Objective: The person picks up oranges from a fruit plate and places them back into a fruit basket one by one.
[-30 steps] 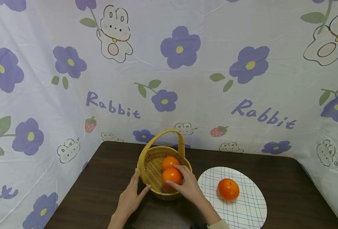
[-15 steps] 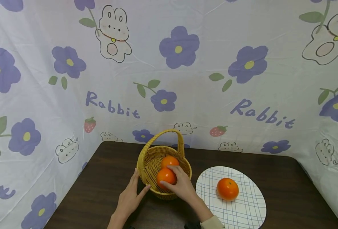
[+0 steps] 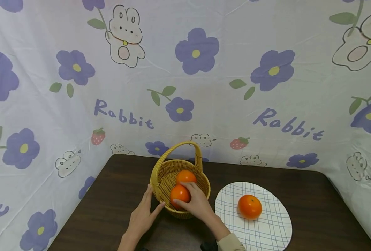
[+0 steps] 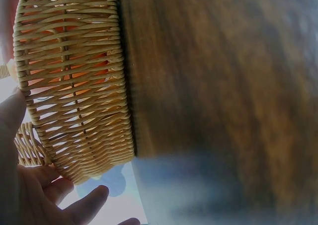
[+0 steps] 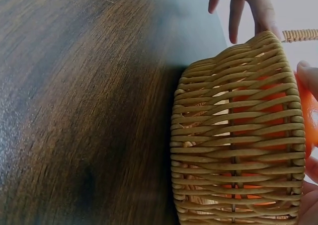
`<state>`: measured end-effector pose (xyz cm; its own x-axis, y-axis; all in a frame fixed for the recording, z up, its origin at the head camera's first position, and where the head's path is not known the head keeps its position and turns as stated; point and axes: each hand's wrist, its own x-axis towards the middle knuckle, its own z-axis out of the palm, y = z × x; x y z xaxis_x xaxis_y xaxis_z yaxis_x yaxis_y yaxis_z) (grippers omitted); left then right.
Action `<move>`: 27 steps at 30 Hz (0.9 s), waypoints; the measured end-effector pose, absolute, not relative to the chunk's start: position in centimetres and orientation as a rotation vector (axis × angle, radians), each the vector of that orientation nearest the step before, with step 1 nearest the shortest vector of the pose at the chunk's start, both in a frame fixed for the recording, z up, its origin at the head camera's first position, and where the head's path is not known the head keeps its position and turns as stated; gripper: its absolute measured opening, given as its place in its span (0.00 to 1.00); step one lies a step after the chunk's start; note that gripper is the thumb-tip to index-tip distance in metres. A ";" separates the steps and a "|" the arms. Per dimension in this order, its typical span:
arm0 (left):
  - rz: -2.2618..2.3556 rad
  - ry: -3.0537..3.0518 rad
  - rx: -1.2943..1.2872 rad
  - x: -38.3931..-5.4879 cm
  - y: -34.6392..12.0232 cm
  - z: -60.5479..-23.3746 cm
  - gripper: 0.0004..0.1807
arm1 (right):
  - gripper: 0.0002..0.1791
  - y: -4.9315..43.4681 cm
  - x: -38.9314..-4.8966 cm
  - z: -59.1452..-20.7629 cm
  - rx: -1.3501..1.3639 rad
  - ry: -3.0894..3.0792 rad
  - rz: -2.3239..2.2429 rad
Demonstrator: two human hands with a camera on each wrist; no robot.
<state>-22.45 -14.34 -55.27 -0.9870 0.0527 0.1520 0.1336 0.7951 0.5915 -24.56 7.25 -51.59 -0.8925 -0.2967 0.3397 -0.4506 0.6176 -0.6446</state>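
A yellow wicker basket point(image 3: 181, 213) with an arched handle stands on the dark table. My right hand point(image 3: 197, 205) pinches an orange point(image 3: 179, 197) between thumb and fingers, inside the basket's rim. Behind it, a second orange point(image 3: 185, 176) lies in the basket, partly covered by the fingers. My left hand point(image 3: 141, 216) rests against the basket's left side, thumb at the front rim. In the left wrist view, fingers point(image 4: 89, 205) spread out past the woven wall point(image 4: 74, 86). The right wrist view shows the held orange point(image 5: 309, 113) at the rim, with orange colour behind the weave.
Right of the basket lies a white plate point(image 3: 271, 226) with a blue grid, bearing another orange point(image 3: 249, 206). The dark wooden table point(image 3: 110, 198) ends at a white curtain point(image 3: 217, 115) printed with rabbits and purple flowers.
My right hand has moved the held orange left, farther over the basket's middle, and slightly down. The left hand stays at the basket's side.
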 end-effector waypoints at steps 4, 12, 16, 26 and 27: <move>-0.954 -2.864 -0.150 -22.5 -14.4 -55.3 0.44 | 0.37 7.0 -24.7 -51.7 0.639 -2.641 1.125; -0.965 -2.856 -0.144 -22.5 -14.3 -55.3 0.44 | 0.36 6.6 -25.0 -51.6 0.658 -2.649 1.090; -0.940 -2.856 -0.140 -22.4 -14.3 -55.2 0.44 | 0.36 6.4 -25.3 -51.6 0.658 -2.681 1.059; -0.910 -2.854 -0.152 -22.5 -14.4 -55.3 0.44 | 0.36 5.8 -25.8 -51.5 0.678 -2.703 1.003; -0.909 -2.857 -0.152 -22.5 -14.4 -55.3 0.44 | 0.36 5.8 -25.8 -51.5 0.678 -2.703 0.996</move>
